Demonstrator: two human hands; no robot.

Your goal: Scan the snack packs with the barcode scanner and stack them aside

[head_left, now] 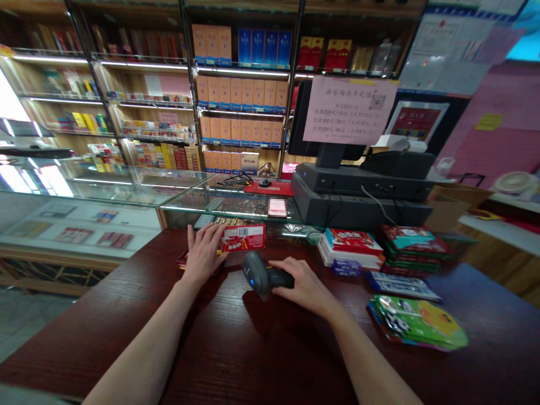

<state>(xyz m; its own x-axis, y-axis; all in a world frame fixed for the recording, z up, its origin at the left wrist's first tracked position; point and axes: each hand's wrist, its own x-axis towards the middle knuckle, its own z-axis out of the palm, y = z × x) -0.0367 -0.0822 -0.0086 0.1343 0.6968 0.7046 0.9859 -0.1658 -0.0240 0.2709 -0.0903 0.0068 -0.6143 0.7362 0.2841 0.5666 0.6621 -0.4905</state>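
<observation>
My right hand (306,284) is wrapped round the handle of a dark handheld barcode scanner (256,274). A blue light glows on the scanner, which is held just above the dark wooden counter (253,360). My left hand (205,253) is open, its fingers stretched forward over some flat red packets (183,260) that it mostly hides. Beside its fingertips a red and white snack box (247,237) stands on edge, with a barcode on its white strip. Whether the fingers touch this box I cannot tell.
To the right lie red and white boxes (352,242), a purple packet (346,267), dark red packs (411,247), a blue packet (403,286) and green pouches (419,320). A cash register (358,197) with a monitor stands behind. A glass display case (181,197) borders the counter.
</observation>
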